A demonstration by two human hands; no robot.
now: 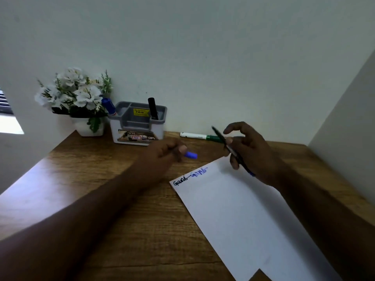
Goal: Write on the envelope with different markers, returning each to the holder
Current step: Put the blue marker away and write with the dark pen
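Observation:
A white envelope [243,209] lies slanted on the wooden desk, with black and blue writing near its top left corner. My right hand [249,151] grips a slim blue pen [227,145] above the envelope's top edge. My left hand [164,151] pinches a blue cap [191,155] just left of the envelope. The grey holder [140,122] stands by the wall with a blue marker [108,106] on its left side and a black marker [153,108] on its right. A green marker [199,136] lies on the desk behind my hands.
A white pot of white flowers [77,98] stands left of the holder. The wooden desk [101,179] meets the wall behind and a partition on the right. Bright light enters at the far left.

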